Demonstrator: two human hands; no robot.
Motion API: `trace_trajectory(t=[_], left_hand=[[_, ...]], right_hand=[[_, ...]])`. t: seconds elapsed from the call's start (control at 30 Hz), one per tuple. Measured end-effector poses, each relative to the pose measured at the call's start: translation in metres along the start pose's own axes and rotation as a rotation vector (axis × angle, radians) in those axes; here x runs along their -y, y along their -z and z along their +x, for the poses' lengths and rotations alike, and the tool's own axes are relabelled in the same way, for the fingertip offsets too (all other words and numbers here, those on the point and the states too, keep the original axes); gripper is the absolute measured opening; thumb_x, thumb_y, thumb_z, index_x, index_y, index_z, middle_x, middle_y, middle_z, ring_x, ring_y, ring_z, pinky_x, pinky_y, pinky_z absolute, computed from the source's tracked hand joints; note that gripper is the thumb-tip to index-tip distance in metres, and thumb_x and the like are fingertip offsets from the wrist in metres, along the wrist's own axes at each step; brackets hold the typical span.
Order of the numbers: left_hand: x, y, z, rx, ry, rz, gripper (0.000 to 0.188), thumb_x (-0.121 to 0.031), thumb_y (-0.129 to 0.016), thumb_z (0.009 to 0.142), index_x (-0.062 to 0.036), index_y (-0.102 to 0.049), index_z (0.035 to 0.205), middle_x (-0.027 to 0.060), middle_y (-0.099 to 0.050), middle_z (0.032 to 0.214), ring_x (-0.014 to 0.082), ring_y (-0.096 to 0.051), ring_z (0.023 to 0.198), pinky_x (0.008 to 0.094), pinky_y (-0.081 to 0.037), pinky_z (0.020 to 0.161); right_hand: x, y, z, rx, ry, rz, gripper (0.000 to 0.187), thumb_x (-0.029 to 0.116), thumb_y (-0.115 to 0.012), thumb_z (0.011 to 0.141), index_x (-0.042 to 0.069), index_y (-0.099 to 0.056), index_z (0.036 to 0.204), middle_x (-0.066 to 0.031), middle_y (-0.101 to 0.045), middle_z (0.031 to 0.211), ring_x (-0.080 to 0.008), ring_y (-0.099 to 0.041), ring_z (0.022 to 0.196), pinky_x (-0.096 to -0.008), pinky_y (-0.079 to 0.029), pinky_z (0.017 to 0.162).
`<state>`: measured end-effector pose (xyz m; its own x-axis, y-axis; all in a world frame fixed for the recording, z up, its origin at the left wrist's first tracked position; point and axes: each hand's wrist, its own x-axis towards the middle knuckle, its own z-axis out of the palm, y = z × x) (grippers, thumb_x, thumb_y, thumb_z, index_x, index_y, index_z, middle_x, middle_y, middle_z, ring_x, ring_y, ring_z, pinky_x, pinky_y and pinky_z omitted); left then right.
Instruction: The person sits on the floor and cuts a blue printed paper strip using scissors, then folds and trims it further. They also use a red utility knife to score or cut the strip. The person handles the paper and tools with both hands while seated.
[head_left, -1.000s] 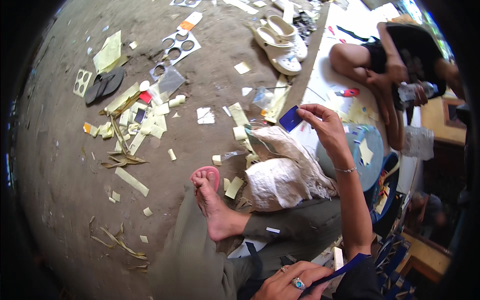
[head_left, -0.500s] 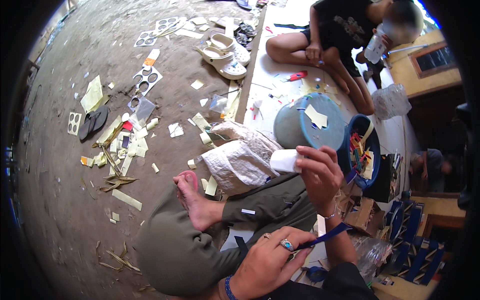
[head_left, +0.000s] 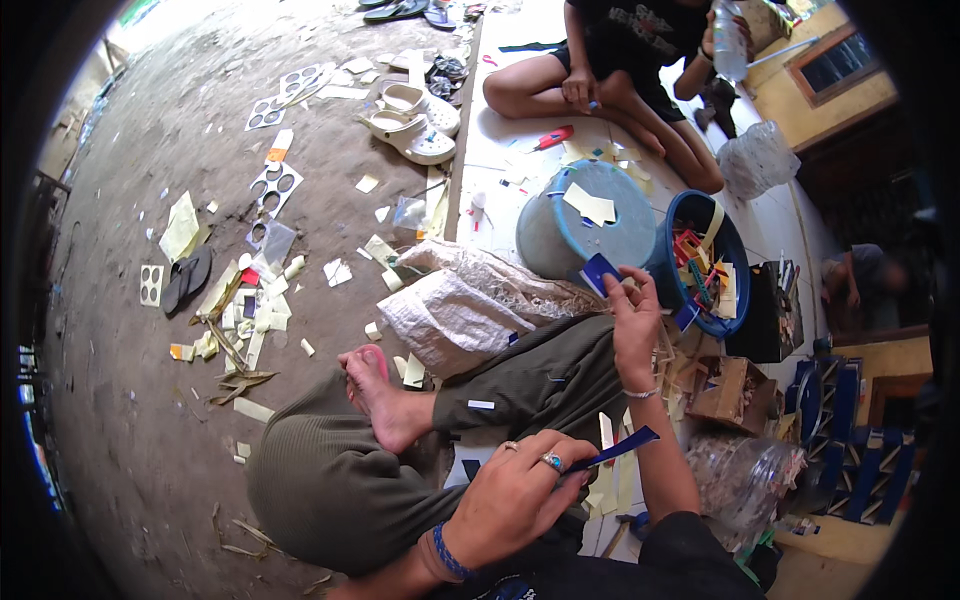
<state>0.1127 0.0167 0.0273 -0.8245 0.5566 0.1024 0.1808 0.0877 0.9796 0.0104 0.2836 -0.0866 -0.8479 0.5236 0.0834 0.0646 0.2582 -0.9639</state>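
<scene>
My left hand (head_left: 520, 490), with rings on its fingers, is closed on a narrow dark blue strip (head_left: 625, 447). One end of the strip sticks out to the right beyond the fingers. Further up, my right hand (head_left: 635, 318) pinches a small blue rectangular piece (head_left: 598, 272) with a light edge, between thumb and fingers. It is held in the air in front of the grey-blue upturned tub. The two held things are apart. My folded leg in olive trousers (head_left: 330, 480) lies beneath the left hand.
A light scrap lies on the upturned tub (head_left: 540, 235). Beside it stands a blue basin (head_left: 735, 320) of coloured scraps. A white sack (head_left: 450, 315), cardboard box (head_left: 735, 392) and plastic bag (head_left: 740, 480) are near. Another person (head_left: 610, 90) sits opposite with a bottle. Scraps litter the ground.
The piece in my right hand showed a white face and now shows a blue one. The view has shifted, so most things sit further left. My left hand still grips its strip.
</scene>
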Motion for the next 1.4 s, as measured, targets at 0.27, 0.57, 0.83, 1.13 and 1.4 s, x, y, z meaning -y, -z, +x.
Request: trace_trajectory(t=[0.27, 0.57, 0.83, 1.13, 1.4], left_hand=[[0.005, -0.014, -0.011, -0.132, -0.082, 0.082, 0.029, -0.012, -0.072, 0.090, -0.0099, -0.065, 0.118, 0.0056, -0.063, 0.108, 0.0259, -0.066, 0.096, 0.0388, -0.049, 0.080], [-0.018, -0.019, -0.008, -0.505, -0.117, -0.170, 0.015, -0.024, -0.060, 0.093, -0.0126, -0.066, 0.101, 0.0058, -0.061, 0.095, 0.0226, -0.066, 0.090, 0.0412, -0.050, 0.080], [-0.030, 0.001, 0.005, -0.703, -0.090, -0.114, 0.016, -0.021, -0.058, 0.091, -0.0165, -0.067, 0.103, 0.0002, -0.062, 0.096, 0.0168, -0.065, 0.092, 0.0359, -0.049, 0.078], [-0.037, 0.002, 0.005, -0.836, -0.012, -0.074, 0.011, -0.024, -0.060, 0.089, -0.0148, -0.066, 0.086, 0.0045, -0.060, 0.086, 0.0232, -0.066, 0.079, 0.0400, -0.052, 0.068], [-0.038, -0.009, -0.010, -0.723, -0.053, -0.117, 0.017, -0.020, -0.065, 0.087, -0.0141, -0.068, 0.102, 0.0050, -0.064, 0.103, 0.0234, -0.067, 0.093, 0.0387, -0.052, 0.080]], right_hand=[[-0.065, 0.023, 0.056, -0.074, 0.073, -0.190, 0.028, 0.017, -0.077, 0.097, 0.000, -0.064, 0.114, -0.0002, -0.064, 0.089, -0.0068, -0.057, 0.082, -0.0220, -0.047, 0.076], [-0.076, 0.028, 0.076, 0.042, 0.002, -0.292, 0.021, 0.021, -0.071, 0.101, 0.003, -0.069, 0.113, 0.0024, -0.067, 0.092, -0.0055, -0.057, 0.080, -0.0221, -0.045, 0.067], [-0.067, -0.029, 0.088, 0.238, 0.072, -0.463, 0.020, 0.021, -0.070, 0.102, 0.004, -0.069, 0.111, 0.0016, -0.067, 0.093, -0.0058, -0.058, 0.079, -0.0225, -0.046, 0.067], [-0.042, -0.091, 0.077, 0.463, 0.190, -0.582, 0.019, 0.021, -0.070, 0.102, 0.004, -0.068, 0.110, 0.0008, -0.067, 0.094, -0.0062, -0.058, 0.079, -0.0229, -0.047, 0.067], [0.009, -0.116, 0.007, 0.560, 0.333, -0.586, 0.017, 0.021, -0.069, 0.102, 0.005, -0.068, 0.108, 0.0000, -0.067, 0.094, -0.0065, -0.058, 0.078, -0.0233, -0.048, 0.067]])
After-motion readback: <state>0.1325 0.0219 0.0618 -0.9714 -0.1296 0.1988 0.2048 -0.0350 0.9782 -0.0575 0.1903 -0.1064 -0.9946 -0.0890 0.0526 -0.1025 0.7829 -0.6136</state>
